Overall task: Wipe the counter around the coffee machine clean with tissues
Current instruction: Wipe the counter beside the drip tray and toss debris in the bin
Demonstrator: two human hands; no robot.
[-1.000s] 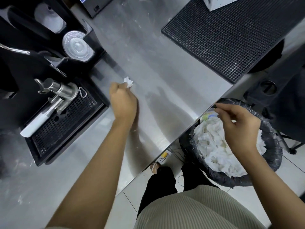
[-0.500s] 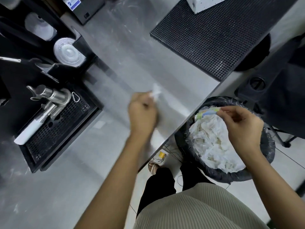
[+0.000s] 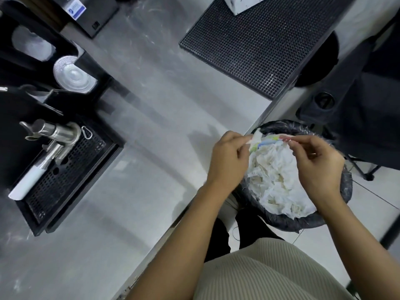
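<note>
Over the bin (image 3: 344,189), left hand (image 3: 229,161) pinches tissue (image 3: 256,137).

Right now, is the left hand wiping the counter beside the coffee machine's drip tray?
No: the left hand is over the edge of the trash bin, pinching a small tissue, far from the drip tray.

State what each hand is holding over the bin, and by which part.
The left hand pinches a small crumpled white tissue by its lower edge, at the fingertips. The right hand has its fingers pinched together; whether it holds anything cannot be told.
</note>
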